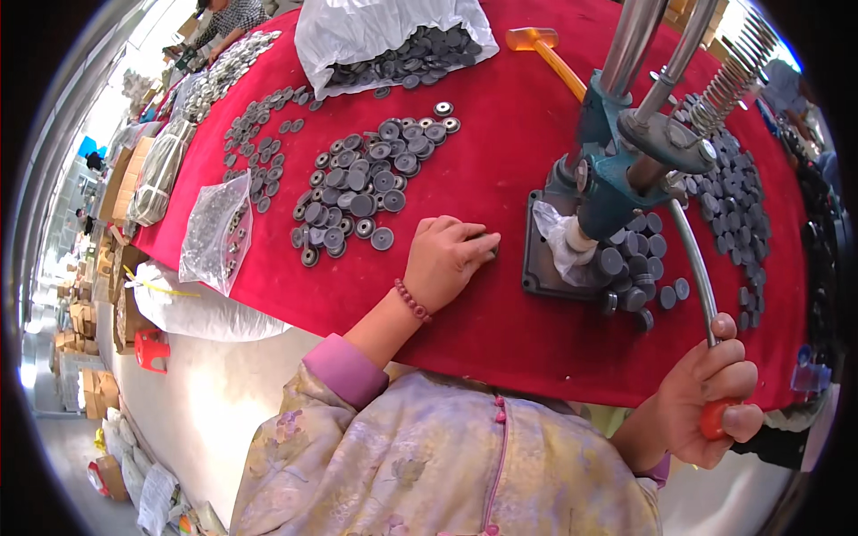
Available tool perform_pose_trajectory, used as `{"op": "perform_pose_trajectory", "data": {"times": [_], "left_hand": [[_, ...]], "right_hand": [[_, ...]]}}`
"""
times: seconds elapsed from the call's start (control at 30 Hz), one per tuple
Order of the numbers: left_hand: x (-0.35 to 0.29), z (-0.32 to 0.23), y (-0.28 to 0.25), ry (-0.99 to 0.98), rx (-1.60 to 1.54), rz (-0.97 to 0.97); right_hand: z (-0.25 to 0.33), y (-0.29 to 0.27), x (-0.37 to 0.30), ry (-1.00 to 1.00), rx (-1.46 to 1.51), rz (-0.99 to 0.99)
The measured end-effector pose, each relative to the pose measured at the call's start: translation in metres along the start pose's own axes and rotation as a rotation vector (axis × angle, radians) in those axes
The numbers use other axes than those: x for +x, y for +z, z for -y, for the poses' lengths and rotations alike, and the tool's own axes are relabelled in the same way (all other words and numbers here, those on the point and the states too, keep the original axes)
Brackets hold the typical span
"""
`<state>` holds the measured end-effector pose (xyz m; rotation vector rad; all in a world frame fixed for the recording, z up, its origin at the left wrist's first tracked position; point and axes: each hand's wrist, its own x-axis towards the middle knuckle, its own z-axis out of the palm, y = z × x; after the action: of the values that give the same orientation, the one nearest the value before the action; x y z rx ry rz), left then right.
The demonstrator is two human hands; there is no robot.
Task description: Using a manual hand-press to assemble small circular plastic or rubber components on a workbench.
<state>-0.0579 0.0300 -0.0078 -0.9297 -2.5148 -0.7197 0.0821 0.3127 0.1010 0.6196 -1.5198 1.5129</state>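
My right hand [712,402] is wrapped round the red knob [714,418] of a metal lever [694,259]. That lever runs up to a green hand press [617,165], whose dark base [534,259] stands on the red cloth. To the left of the base, my left hand [447,259] rests low over the cloth with its fingers drawn together. A bit of a grey disc [492,254] shows at its fingertips; the rest is hidden. Crumpled white plastic [565,241] wraps the lower part of the press. Left of my left hand lies a pile of grey round discs [357,179], some with metal centres.
More grey discs lie beside the press [639,259] and along the right edge [733,196]. A white sack [393,27] of discs, an orange-headed hammer [547,55] and a clear bag [214,234] of small parts sit on the table. A person [234,22] works at far left.
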Motion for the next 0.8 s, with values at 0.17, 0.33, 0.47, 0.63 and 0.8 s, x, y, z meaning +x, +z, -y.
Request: {"op": "perform_pose_trajectory", "data": {"times": [0.17, 0.33, 0.47, 0.63, 0.8], "left_hand": [[-0.004, 0.001, -0.003, 0.024, 0.058, 0.058], [-0.006, 0.000, -0.002, 0.024, 0.097, 0.064], [-0.001, -0.010, -0.003, 0.069, 0.197, 0.031], [-0.006, -0.002, 0.000, 0.040, 0.060, 0.035], [0.023, -0.032, -0.002, -0.013, -0.238, 0.010]], "right_hand": [[-0.002, 0.001, 0.001, 0.003, -0.014, 0.020], [0.000, 0.002, 0.000, -0.004, -0.005, 0.008], [0.000, -0.009, -0.002, -0.028, 0.071, 0.097], [0.013, 0.011, 0.062, 0.144, 0.220, 0.112], [-0.013, -0.006, 0.141, 0.238, 0.417, 0.264]]}}
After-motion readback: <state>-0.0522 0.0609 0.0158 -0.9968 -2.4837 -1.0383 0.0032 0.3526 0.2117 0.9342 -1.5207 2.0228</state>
